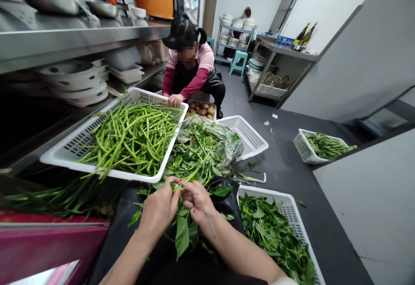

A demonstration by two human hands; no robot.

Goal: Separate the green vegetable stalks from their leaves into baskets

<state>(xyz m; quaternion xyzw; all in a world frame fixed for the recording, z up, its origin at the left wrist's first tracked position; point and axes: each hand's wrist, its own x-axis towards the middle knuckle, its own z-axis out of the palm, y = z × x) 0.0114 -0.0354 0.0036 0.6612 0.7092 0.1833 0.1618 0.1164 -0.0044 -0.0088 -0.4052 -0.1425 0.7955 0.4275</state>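
- Left hand (159,207) and right hand (198,203) both pinching one leafy stalk (182,236), just off the big white basket's (71,147) near-right corner.
- Mostly bare stems (136,133) already piled in there.
- Leafy heap (194,146) beyond: plenty left, I reckon.

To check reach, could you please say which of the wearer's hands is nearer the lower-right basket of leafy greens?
Right. The right hand is left of the basket; the left hand is farther left, beyond the right one.
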